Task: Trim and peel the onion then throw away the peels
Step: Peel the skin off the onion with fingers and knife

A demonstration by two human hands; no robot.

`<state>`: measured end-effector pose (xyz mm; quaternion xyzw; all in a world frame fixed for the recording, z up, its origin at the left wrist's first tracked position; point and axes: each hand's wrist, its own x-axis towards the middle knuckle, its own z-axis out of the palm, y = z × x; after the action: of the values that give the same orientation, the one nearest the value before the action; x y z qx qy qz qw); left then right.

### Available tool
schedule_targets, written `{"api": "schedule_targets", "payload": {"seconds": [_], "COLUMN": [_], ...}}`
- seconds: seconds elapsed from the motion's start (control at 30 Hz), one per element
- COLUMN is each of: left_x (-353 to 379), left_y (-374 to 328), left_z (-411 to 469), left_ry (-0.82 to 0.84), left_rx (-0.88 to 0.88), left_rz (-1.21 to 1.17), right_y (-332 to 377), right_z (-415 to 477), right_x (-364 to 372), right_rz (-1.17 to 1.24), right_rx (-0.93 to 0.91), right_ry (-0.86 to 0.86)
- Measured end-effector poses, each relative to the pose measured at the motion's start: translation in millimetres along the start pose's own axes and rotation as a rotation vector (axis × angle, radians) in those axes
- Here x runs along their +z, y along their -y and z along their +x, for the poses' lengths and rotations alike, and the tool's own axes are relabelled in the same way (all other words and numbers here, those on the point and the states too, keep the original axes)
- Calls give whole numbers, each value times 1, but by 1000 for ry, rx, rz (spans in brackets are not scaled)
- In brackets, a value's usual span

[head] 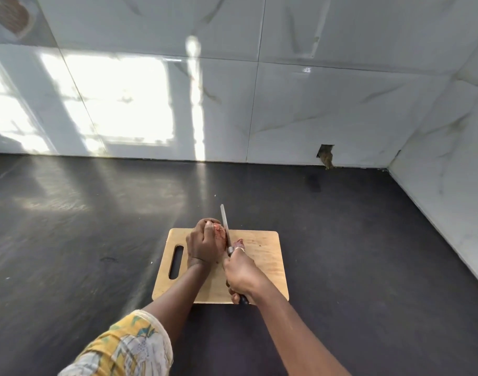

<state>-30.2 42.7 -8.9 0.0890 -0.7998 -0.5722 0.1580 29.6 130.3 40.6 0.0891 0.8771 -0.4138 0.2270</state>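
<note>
Toward the far edge of the wooden cutting board [262,270], left of its middle, your left hand [202,245] curls over a red onion [218,231] and pins it down. Only a reddish patch of the onion shows past your fingers. Your right hand [241,272], nearer to you, grips the dark handle of a knife [223,215]. The blade's long axis runs straight away from you, tip past the board's far edge, touching the onion's right side. Just right of the blade lies a small purple piece [238,243], seemingly a trimmed end. The board sits on a dark counter [96,240]. The next cut likely depends on that line: onion left of the blade, offcut right, fingertips close beside the steel.
</note>
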Motion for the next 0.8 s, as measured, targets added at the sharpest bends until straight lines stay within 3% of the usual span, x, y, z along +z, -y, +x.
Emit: {"api": "schedule_targets", "payload": {"seconds": [0.17, 0.43, 0.7, 0.8], "left_x": [0, 1, 0, -1], "left_y": [3, 3, 0, 1], "left_z": [3, 1, 1, 0], "left_ry": [-6, -31, -8, -14], "left_rx": [1, -25, -29, -21], "left_rz": [-5, -48, -38, -52], "right_y": [11, 0, 15, 14], "right_z": [21, -27, 8, -1], "right_x": [-6, -3, -6, -4], "right_rz": [22, 351, 213, 124], "right_rx": [8, 162, 169, 95], "right_ry": [21, 126, 116, 70]}}
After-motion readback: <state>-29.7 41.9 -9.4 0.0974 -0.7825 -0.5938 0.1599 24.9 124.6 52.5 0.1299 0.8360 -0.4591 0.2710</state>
